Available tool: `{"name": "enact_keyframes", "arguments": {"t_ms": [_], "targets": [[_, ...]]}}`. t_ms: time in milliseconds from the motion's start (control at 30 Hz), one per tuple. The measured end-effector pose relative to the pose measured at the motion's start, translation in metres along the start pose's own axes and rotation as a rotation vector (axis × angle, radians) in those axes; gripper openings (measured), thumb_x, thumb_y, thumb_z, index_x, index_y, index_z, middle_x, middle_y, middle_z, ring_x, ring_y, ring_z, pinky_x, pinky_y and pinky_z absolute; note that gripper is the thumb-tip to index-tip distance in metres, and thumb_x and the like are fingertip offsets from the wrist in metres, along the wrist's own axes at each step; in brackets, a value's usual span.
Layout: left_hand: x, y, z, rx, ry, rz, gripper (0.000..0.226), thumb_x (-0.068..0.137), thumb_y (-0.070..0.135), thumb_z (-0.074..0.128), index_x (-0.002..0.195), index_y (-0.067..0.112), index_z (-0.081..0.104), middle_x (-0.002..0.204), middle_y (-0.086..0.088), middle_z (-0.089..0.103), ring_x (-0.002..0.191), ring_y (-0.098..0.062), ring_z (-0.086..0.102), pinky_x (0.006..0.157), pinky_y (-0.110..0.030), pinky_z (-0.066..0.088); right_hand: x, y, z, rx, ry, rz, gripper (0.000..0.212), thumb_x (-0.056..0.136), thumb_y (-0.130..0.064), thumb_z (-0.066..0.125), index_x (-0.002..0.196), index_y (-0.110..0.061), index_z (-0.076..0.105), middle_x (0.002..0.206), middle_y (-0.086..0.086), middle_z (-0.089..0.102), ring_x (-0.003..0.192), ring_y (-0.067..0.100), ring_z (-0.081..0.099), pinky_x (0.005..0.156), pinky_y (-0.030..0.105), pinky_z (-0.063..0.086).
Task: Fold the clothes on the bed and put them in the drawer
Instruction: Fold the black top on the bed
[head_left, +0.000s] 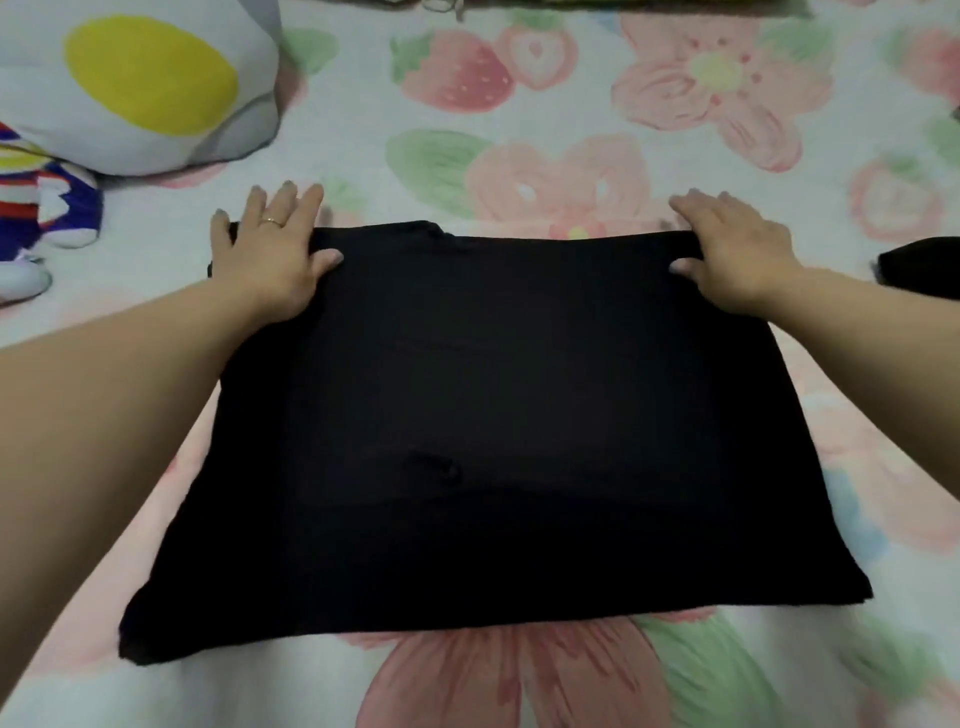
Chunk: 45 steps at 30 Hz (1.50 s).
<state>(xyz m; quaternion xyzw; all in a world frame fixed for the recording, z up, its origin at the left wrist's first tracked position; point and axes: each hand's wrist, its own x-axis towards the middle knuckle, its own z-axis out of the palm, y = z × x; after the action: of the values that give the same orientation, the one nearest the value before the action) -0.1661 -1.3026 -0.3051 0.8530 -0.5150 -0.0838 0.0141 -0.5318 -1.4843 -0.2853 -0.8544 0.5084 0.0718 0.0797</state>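
A black garment (467, 415) lies flat on the bed as a wide folded rectangle, its near edge close to me. My left hand (275, 249) rests flat on its far left corner, fingers straight and reaching past the edge, thumb on the cloth; a ring is on one finger. My right hand (732, 249) lies flat on the far right corner in the same way, with its thumb on the cloth. Part of another black piece of clothing (919, 270) shows at the right edge. No drawer is in view.
The bed sheet (571, 130) is white with pink flowers and strawberries. A grey plush toy with a yellow patch (140, 83) and a blue, red and white part (57, 208) lies at the far left. Something dark runs along the top edge (623, 4).
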Motion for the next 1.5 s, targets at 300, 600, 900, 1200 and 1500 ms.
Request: {"name": "enact_keyframes", "arguments": {"t_ms": [300, 600, 900, 1200, 1500], "targets": [[-0.058, -0.005, -0.03, 0.11, 0.289, 0.26, 0.028, 0.09, 0.024, 0.043, 0.093, -0.002, 0.052, 0.084, -0.03, 0.06, 0.073, -0.043, 0.059, 0.078, -0.045, 0.03, -0.05, 0.015, -0.011, -0.087, 0.334, -0.165, 0.018, 0.078, -0.024, 0.056, 0.082, -0.007, 0.061, 0.077, 0.017, 0.063, 0.094, 0.037, 0.049, 0.08, 0.037, 0.019], [-0.191, -0.001, -0.023, 0.153, 0.172, 0.208, 0.038, 0.071, 0.034, 0.037, 0.074, 0.008, 0.065, 0.085, -0.013, 0.06, 0.095, -0.032, 0.044, 0.079, -0.042, 0.023, -0.18, 0.007, 0.003, -0.095, 0.064, 0.127, 0.034, 0.058, -0.02, 0.068, 0.088, -0.005, 0.068, 0.095, 0.02, 0.058, 0.099, 0.039, 0.047, 0.082, 0.046, 0.033], [-0.18, 0.091, 0.045, 0.086, -0.159, 0.258, 0.053, 0.083, 0.064, -0.002, 0.127, 0.052, -0.029, 0.153, 0.006, -0.022, 0.137, -0.016, -0.026, 0.11, -0.039, -0.016, -0.162, -0.062, 0.071, 0.013, -0.086, 0.046, 0.054, 0.097, -0.046, 0.02, 0.143, -0.042, -0.007, 0.158, -0.009, -0.006, 0.145, 0.017, -0.007, 0.116, 0.046, -0.003], [-0.205, 0.187, 0.034, -0.189, -0.1, 0.229, 0.057, 0.092, 0.052, 0.032, 0.145, 0.035, 0.022, 0.157, -0.006, 0.013, 0.144, -0.03, 0.002, 0.112, -0.05, -0.006, -0.181, 0.005, 0.041, 0.576, 0.032, 0.844, 0.071, 0.076, -0.059, 0.058, 0.124, -0.009, 0.043, 0.124, 0.015, 0.053, 0.112, 0.038, 0.048, 0.092, 0.051, 0.043], [-0.201, 0.168, -0.032, -1.839, -0.42, -0.348, 0.05, 0.081, 0.05, 0.053, 0.126, 0.028, 0.053, 0.112, 0.007, 0.062, 0.106, -0.015, 0.062, 0.085, -0.028, 0.052, -0.187, -0.123, -0.027, 0.673, 0.16, 0.136, 0.036, 0.085, -0.024, 0.059, 0.118, -0.017, 0.047, 0.097, 0.003, 0.064, 0.092, 0.018, 0.061, 0.066, 0.018, 0.034]]}}
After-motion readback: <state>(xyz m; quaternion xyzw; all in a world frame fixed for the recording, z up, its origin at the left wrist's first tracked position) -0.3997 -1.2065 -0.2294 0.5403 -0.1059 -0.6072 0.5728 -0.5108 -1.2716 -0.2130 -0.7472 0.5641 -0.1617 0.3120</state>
